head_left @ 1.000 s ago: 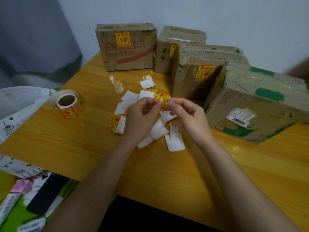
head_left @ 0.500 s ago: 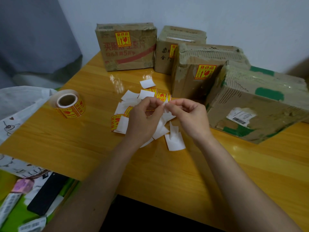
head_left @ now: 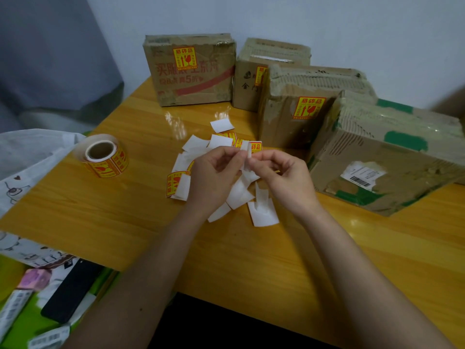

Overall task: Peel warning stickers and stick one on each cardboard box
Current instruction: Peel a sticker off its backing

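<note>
Head view: a yellow sticker [head_left: 255,147] and its white backing strip [head_left: 247,157] are pinched between the two hands above the table [head_left: 100,215]. The left hand [head_left: 214,172] is closed to a narrow pinch on the strip's left edge, and the fingertips of the right hand [head_left: 281,177] are closed on its right side, just below the sticker. The sticker appears partly lifted from the backing; whether it is fully free cannot be told.

Under the hands, a heap of white backing scraps [head_left: 263,214] and a few unpeeled stickers is spread on the table. The sticker roll [head_left: 105,156] lies well to the left.

Three boxes at the back are already labelled: the left box [head_left: 188,71], the small box [head_left: 251,81] and the middle box [head_left: 297,107]. On the large box [head_left: 377,159] at the right no yellow sticker is seen, only a white shipping label, so by this judgement one box is left.
</note>
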